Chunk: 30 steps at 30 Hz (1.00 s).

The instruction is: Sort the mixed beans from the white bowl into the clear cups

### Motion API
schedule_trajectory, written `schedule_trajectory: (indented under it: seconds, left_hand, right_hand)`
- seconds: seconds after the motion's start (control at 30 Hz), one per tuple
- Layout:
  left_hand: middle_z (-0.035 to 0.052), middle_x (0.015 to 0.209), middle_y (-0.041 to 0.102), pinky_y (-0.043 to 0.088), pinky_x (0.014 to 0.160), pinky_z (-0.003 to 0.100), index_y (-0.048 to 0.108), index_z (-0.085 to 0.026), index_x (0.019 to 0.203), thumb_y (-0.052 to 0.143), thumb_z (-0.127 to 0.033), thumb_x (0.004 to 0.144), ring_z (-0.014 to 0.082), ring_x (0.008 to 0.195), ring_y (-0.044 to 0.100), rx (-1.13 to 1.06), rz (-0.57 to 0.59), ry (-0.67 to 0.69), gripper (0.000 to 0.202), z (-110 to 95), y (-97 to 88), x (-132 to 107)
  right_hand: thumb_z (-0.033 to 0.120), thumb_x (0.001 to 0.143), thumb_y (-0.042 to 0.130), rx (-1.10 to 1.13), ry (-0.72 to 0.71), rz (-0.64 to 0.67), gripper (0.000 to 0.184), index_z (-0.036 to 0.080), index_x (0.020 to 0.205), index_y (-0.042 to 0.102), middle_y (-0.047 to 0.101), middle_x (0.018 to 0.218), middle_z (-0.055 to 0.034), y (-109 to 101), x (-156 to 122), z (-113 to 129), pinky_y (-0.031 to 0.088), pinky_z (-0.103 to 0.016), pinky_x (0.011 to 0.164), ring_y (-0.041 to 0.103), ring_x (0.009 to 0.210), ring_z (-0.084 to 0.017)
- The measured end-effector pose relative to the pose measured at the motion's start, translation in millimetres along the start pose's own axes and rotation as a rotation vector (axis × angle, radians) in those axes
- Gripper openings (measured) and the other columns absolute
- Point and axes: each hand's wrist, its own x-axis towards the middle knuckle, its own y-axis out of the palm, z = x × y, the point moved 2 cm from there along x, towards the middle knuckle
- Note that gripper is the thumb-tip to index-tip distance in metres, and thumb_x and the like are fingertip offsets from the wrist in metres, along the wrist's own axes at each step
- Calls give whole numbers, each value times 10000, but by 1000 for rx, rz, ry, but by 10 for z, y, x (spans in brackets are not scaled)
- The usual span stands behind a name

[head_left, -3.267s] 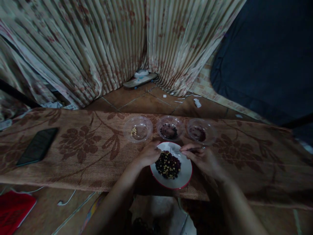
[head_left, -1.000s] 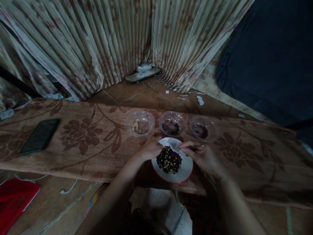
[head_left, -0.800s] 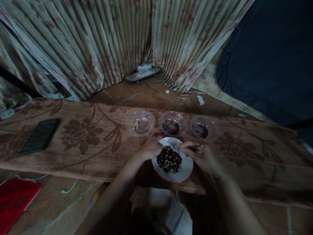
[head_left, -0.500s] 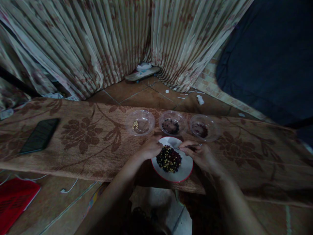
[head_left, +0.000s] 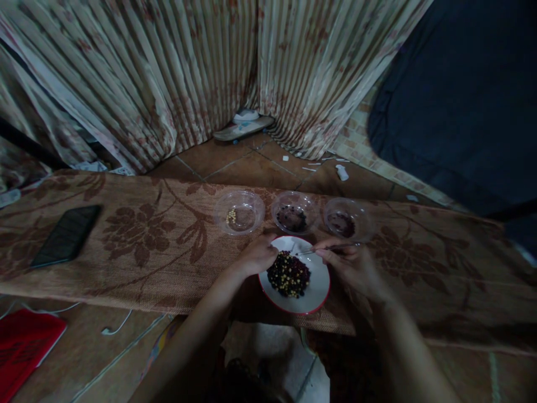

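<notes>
A white plate with a red rim sits at the near edge of a cloth-covered bench and holds a heap of mixed dark and pale beans. My left hand rests closed on the plate's left rim. My right hand pinches thin metal tweezers, whose tips point left over the top of the heap. Behind the plate stand three clear plastic bowls: the left bowl with a few pale beans, the middle bowl with dark beans, the right bowl with reddish ones.
A brown floral cloth covers the bench. A black phone lies at its left end. Striped curtains hang behind, with a sandal on the tiled floor. A red item and a white cable lie lower left.
The tweezers' handle has lifted slightly and my right hand has shifted a little; the left hand stays on the plate's rim. The view has drifted slightly.
</notes>
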Motion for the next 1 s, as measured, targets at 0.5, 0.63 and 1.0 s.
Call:
schedule_trajectory:
  seconds: [0.5, 0.63, 1.0]
  left_hand:
    - [104, 1000, 687, 469, 871, 367, 623, -173, 945, 414, -137, 793, 250, 952, 631, 89, -22, -14, 261, -15, -19, 21]
    - [88, 994, 690, 469, 876, 347, 619, -183, 945, 419, -131, 792, 233, 952, 631, 74, -14, -16, 258, 3, -14, 30]
    - [124, 1070, 679, 473, 905, 385, 627, -143, 1021, 428, -107, 781, 252, 973, 631, 40, 3, 10, 314, -29, -6, 14]
  right_hand:
    - [382, 734, 710, -46, -33, -794, 239, 148, 772, 676, 589, 570, 6, -741, 73, -167, 412, -235, 416, 542, 468, -129]
    - [372, 734, 716, -32, -48, -769, 223, 156, 765, 671, 604, 581, 6, -700, 62, -131, 420, -232, 439, 538, 478, -121]
    - [392, 770, 706, 30, 7, 49, 205, 190, 801, 722, 723, 796, -43, -82, -33, 14, 518, -267, 609, 643, 692, -169]
